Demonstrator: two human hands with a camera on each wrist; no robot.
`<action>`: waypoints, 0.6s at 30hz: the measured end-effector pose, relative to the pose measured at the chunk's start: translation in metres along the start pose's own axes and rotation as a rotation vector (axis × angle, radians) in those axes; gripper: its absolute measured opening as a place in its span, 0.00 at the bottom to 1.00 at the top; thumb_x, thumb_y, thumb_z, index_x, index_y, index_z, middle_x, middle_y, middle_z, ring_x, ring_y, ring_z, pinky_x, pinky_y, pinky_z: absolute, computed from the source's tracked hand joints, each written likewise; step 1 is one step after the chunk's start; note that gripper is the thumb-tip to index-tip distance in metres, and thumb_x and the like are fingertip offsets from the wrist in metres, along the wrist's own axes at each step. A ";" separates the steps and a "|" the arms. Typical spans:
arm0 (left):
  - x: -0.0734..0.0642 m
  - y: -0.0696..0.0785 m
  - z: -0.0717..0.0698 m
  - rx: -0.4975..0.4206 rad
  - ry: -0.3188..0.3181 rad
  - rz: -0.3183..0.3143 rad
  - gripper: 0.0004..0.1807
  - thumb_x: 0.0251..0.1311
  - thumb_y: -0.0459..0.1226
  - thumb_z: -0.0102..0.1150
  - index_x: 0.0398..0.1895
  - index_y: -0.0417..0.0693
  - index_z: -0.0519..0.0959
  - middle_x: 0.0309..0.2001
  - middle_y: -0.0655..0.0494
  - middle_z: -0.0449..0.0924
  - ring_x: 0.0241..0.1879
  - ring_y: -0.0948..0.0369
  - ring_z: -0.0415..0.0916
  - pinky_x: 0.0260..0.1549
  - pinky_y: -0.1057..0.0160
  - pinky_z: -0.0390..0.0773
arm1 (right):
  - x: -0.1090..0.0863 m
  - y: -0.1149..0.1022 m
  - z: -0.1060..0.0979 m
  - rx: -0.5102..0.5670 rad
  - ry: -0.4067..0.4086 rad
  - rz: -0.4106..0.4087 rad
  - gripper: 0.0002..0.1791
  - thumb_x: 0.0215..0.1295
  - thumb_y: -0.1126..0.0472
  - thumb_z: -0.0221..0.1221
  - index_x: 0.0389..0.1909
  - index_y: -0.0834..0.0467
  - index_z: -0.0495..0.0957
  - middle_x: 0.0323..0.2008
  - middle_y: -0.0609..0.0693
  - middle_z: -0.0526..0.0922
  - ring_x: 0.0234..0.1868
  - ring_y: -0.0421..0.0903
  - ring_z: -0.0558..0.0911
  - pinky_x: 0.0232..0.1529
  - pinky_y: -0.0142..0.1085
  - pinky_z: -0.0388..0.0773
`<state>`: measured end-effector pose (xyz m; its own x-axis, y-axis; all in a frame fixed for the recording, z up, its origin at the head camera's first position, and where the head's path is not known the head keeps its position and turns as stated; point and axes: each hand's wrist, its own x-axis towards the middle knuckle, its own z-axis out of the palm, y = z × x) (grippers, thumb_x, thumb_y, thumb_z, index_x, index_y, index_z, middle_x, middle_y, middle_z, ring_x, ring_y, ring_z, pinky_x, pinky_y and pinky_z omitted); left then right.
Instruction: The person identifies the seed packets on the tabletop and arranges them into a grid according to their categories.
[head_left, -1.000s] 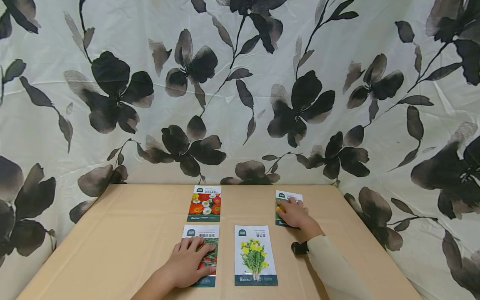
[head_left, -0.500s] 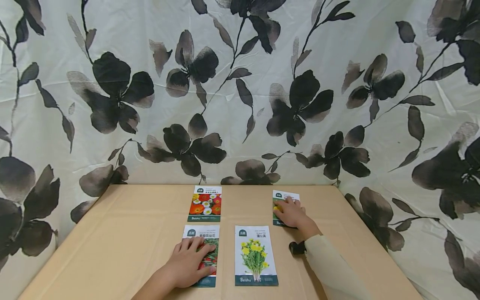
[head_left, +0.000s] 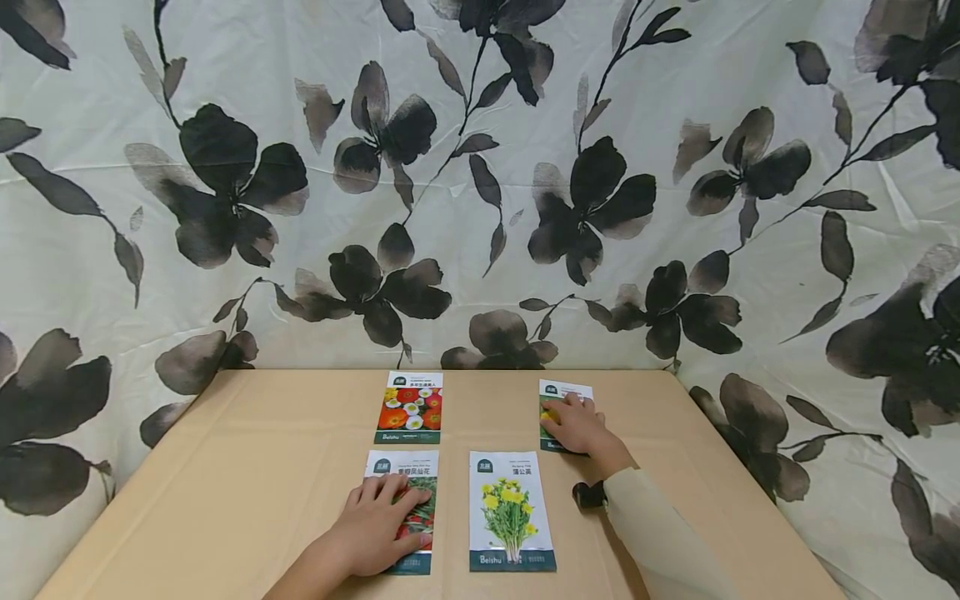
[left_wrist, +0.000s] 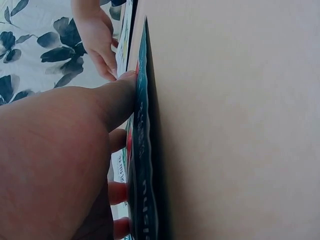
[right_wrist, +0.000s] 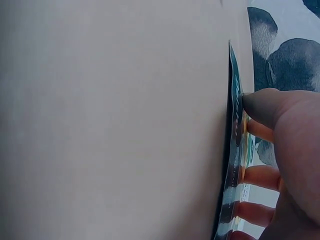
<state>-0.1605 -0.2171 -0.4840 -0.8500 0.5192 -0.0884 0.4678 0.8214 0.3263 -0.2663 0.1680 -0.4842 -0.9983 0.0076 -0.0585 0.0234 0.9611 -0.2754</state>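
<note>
Four flat paper seed packets lie on the table, so I count several. My left hand (head_left: 375, 525) rests on the near-left packet (head_left: 418, 464), fingers spread over its red-flower picture; in the left wrist view thumb and fingertips press its face, above the dark green bottom band (left_wrist: 143, 165). At the back right, my right hand (head_left: 581, 429) lies on another seed packet (head_left: 564, 389), covering most of its picture. The right wrist view shows thumb and fingertips pressing on that packet's front (right_wrist: 233, 130). Between the hands, nearer me, lies a yellow-flower packet (head_left: 512, 510).
A packet with red, orange and white flowers (head_left: 409, 408) lies at the back, beyond the left hand. The tan table (head_left: 225, 483) ends at a white curtain (head_left: 480, 192) printed with dark flowers. A dark band (head_left: 589, 495) sits at the right wrist.
My right hand has slid the back-right seed packet a little to the left along the table. The left hand and the other packets have stayed in place.
</note>
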 end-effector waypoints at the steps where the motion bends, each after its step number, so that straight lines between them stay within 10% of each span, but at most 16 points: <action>1: 0.000 0.000 0.000 -0.001 -0.002 -0.003 0.35 0.60 0.64 0.62 0.68 0.63 0.76 0.70 0.46 0.67 0.66 0.42 0.60 0.64 0.30 0.61 | 0.000 -0.001 0.000 0.001 0.000 -0.001 0.27 0.75 0.43 0.56 0.72 0.42 0.72 0.69 0.60 0.67 0.67 0.67 0.63 0.59 0.65 0.65; 18: -0.012 0.019 0.006 -0.010 0.004 -0.027 0.35 0.61 0.65 0.61 0.68 0.63 0.76 0.69 0.46 0.67 0.66 0.42 0.60 0.64 0.30 0.60 | -0.011 -0.001 -0.005 0.011 -0.025 -0.015 0.26 0.75 0.43 0.56 0.71 0.43 0.73 0.71 0.61 0.66 0.68 0.67 0.62 0.60 0.65 0.64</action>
<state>-0.1399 -0.2070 -0.4821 -0.8634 0.4957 -0.0940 0.4419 0.8328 0.3335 -0.2555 0.1688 -0.4785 -0.9969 -0.0133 -0.0781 0.0097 0.9578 -0.2874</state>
